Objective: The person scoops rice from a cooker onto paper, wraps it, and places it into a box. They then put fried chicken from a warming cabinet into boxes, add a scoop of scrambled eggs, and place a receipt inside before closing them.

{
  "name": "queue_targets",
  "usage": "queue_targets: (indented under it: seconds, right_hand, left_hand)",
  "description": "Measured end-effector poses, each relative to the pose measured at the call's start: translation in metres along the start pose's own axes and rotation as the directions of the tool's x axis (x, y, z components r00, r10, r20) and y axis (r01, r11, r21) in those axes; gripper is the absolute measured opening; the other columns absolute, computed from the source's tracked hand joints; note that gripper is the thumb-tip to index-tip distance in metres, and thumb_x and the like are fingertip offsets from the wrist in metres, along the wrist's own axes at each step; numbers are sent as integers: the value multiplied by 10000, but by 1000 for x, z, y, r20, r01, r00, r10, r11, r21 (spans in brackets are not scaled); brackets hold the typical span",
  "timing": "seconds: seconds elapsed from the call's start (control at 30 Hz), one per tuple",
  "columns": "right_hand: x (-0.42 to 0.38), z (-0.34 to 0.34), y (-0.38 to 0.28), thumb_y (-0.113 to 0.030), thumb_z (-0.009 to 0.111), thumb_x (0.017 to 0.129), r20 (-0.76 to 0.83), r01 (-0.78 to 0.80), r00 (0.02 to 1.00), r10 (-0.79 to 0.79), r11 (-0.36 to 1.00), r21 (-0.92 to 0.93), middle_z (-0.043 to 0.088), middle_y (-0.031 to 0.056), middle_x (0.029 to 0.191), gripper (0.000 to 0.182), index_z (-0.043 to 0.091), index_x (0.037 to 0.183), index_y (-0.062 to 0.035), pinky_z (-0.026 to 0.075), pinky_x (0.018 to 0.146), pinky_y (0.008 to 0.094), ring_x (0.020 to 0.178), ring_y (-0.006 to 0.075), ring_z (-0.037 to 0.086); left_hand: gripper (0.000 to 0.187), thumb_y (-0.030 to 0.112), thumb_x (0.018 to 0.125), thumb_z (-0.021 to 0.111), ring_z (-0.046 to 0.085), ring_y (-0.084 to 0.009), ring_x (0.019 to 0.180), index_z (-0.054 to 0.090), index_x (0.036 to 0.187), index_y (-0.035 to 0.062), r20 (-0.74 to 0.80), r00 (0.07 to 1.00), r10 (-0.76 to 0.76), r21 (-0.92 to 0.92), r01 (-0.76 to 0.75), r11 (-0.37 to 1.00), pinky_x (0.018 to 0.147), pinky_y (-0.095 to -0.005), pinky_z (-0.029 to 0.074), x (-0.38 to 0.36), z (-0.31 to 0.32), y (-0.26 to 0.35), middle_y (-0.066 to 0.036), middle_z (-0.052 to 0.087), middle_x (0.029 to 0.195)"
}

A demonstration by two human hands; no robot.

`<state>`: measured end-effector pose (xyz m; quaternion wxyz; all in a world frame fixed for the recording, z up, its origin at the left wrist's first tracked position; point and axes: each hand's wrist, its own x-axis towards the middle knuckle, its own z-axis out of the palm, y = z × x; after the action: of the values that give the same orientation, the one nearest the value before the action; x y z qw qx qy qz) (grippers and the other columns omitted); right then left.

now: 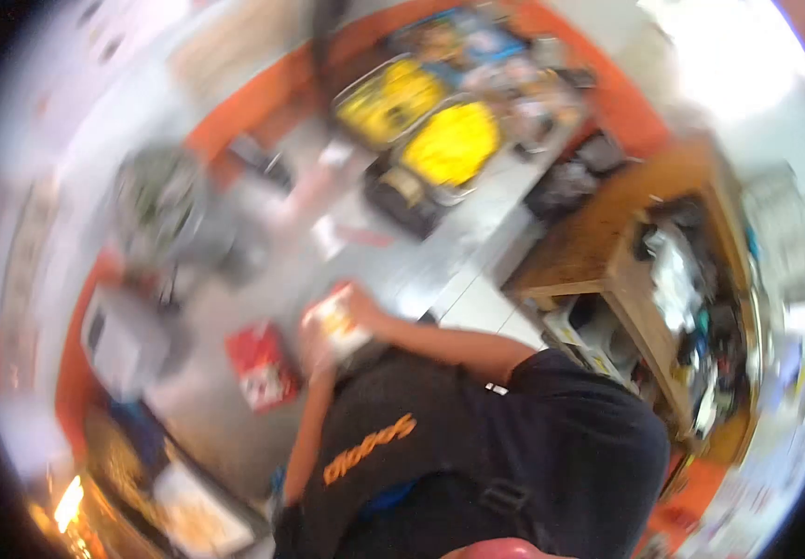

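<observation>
Close to my body I hold a small red-and-white box (337,322), with something orange-yellow on its upper face; blur hides what that is. My left hand (315,354) grips its near left side, and my right hand (361,309) is closed on the opposite side. Beside my left hand, a red packet or box (261,365) with a pale patch lies on the grey metal counter (216,391), apart from my fingers.
Two trays of yellow food (453,142) (391,98) stand at the counter's far side, near a dark container (404,197). Leftward are a large bag-lined bin (165,200) and a white dispenser (123,340). A flame (69,505) burns lower left. Right stands a wooden cabinet (640,279).
</observation>
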<state>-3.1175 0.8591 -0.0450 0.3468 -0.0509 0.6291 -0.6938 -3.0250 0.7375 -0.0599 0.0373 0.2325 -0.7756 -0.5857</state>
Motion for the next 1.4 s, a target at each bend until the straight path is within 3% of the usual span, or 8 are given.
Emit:
queue_targets:
  seconds: [0.07,0.27,0.47,0.63,0.73,0.8,1.07,1.4]
  right_hand:
    - [-7,3,-28,-284,536,941,20,-30,999,34,984,-177,555,55,930,249,508,1114,-106,520,570,297,754,151,580]
    - [-33,-9,-43,-326,556,939,95,86,994,-57,937,-338,592,50,833,255,600,943,-75,470,744,338,801,143,562]
    - [-20,-58,-18,-320,522,919,269,238,958,-101,802,-548,641,132,827,292,632,883,-52,468,761,404,804,283,595]
    - [8,-141,-127,-81,558,837,-657,110,548,-518,823,-557,651,156,844,130,648,900,-12,488,757,386,777,322,621]
    - [30,-193,-133,-125,617,841,-550,80,466,-693,652,-754,655,128,828,197,623,999,-9,493,699,351,765,235,643]
    - [36,-197,-134,-123,638,838,-538,66,666,-517,759,-648,647,121,806,258,590,1057,7,489,671,339,739,215,642]
    - [20,-183,-176,-77,711,806,-465,160,863,-195,980,-115,608,55,749,410,506,1144,30,414,649,237,637,123,555]
    - [-13,-211,-106,-142,672,809,-447,-85,852,-273,771,-632,649,68,639,171,679,772,24,447,523,287,557,130,590]
  left_hand:
    - [367,268,982,409,611,-246,987,507,1275,69,-32,928,-371,-648,263,715,818,-352,532,-20,-5,73,-142,578,1131]
    - [394,294,961,438,642,-209,913,501,1272,61,217,642,-735,-492,723,486,716,-332,537,-33,-21,151,-117,603,1126]
    - [498,408,959,436,569,-248,1077,498,1244,4,263,954,-143,22,142,990,921,-331,438,-24,-11,-28,-153,544,1238]
    - [562,404,977,419,418,-245,1296,441,1339,-26,-5,823,-568,-329,535,778,1049,-318,333,-31,-36,54,-189,460,1381]
    - [568,409,980,411,403,-243,1316,434,1358,-15,229,968,-106,542,-36,840,1063,-315,325,-17,-60,-36,-172,422,1425]
    - [550,415,977,416,428,-246,1292,484,1316,-13,51,917,-395,-204,397,895,1059,-318,334,-20,-68,-23,-166,462,1390]
    - [463,385,959,502,574,-190,1071,564,1205,-3,38,878,-476,-476,435,764,928,-309,448,-46,-81,30,-106,592,1191]
    - [489,342,937,544,650,-295,991,476,1261,-17,136,937,-321,-890,258,377,864,-429,552,-75,-122,70,-202,623,1116]
